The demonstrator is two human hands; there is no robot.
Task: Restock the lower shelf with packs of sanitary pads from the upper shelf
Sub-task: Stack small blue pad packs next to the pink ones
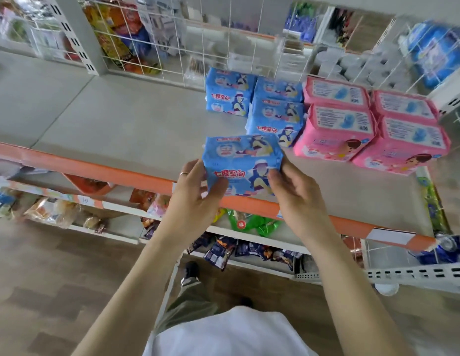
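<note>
A blue pack of sanitary pads (240, 163) is held over the front edge of the grey top shelf (121, 124). My left hand (195, 191) grips its left side with the thumb across the front. My right hand (293, 191) grips its right side. Behind it on the shelf stand three more blue packs (274, 116), and to their right several pink packs (365, 129) stacked two high. The lower shelves (249, 235) lie beneath the orange edge strip, partly hidden.
An orange price strip (121, 173) runs along the shelf front. A white wire grid (198, 47) backs the shelf, with snack bags behind it. Below are green packets (254, 223), dark snack packs (223, 250) and cans (447, 247) at the right. The shelf's left half is bare.
</note>
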